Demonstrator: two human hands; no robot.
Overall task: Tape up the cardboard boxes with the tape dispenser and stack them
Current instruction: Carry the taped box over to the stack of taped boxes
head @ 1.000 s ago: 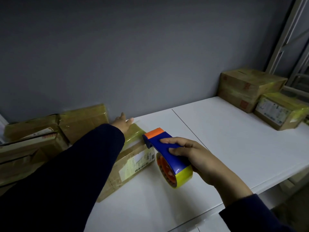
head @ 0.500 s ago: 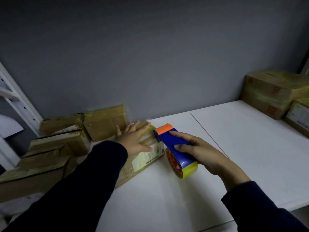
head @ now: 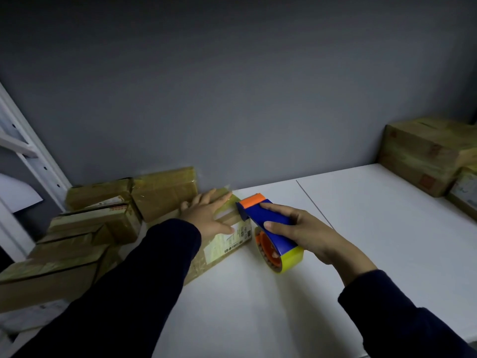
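A flat cardboard box (head: 224, 244) with a white shipping label lies on the white table (head: 361, 241), left of centre. My left hand (head: 209, 215) rests flat on its top with the fingers spread. My right hand (head: 307, 231) grips the blue handle of a tape dispenser (head: 271, 228) with an orange head and a yellow tape roll. The orange head touches the box's right edge, close to my left fingertips. Both sleeves are dark blue.
Several taped cardboard boxes (head: 85, 228) are piled at the left against the grey wall. Two more boxes (head: 426, 156) stand at the far right of the table. A white shelf post (head: 28, 146) rises at the left.
My left hand drew back from the box's far end and now lies flat on its top. The dispenser head moved up against the box's right edge. The view swung left.
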